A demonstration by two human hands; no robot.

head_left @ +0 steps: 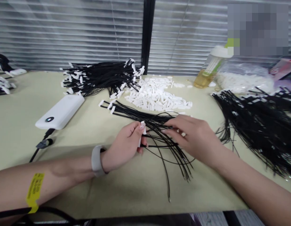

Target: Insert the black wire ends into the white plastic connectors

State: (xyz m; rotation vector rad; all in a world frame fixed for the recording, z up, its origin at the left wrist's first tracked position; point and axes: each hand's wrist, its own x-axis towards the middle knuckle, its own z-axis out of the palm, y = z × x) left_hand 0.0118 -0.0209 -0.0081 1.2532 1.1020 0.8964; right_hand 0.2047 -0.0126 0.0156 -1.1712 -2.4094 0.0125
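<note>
Near the middle of the table, my left hand (pixel 127 141) is closed on a white plastic connector (pixel 143 128), pinched between thumb and fingers. Black wires run rightward from it. My right hand (pixel 194 135) pinches thin black wires (pixel 170 123) with thumb and forefinger; how many lie in its grip I cannot tell. Loose wire ends with small metal terminals hang toward the table's front. Behind my hands, several wires with white connectors (pixel 112 110) on their left ends lie on the table, and a heap of loose white connectors (pixel 157 97) is just beyond.
A bundle of finished-looking black cables (pixel 100 75) lies at the back left. A white power bank (pixel 60 111) with a plugged-in cable sits at left. Many black wires (pixel 258 131) cover the right side. A bottle (pixel 207 70) and a plastic bag (pixel 245 78) stand behind them.
</note>
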